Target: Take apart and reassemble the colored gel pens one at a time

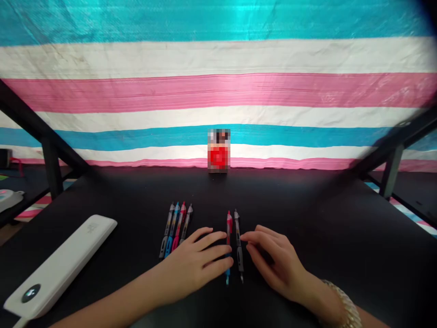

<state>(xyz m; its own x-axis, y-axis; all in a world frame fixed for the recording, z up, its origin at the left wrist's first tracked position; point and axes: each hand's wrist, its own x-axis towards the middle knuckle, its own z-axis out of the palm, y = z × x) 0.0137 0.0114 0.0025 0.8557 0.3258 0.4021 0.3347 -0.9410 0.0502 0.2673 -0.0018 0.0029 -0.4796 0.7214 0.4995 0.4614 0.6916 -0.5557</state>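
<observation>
Two pens lie side by side on the black table (307,214): a red and blue pen (228,228) and a grey pen (238,228). My left hand (198,264) lies flat with its fingers stretched out, the fingertips touching the red and blue pen from the left. My right hand (273,262) rests on the table with curled, spread fingers whose tips touch the grey pen from the right. Neither hand grips anything. A row of several pens (175,225) lies just left of my left hand.
A long white case (64,264) lies slanted at the front left. A small red box (219,150) stands at the table's far edge before a striped tarp (218,91). Black frame bars (51,168) rise at both sides. A bracelet (344,305) sits on my right wrist.
</observation>
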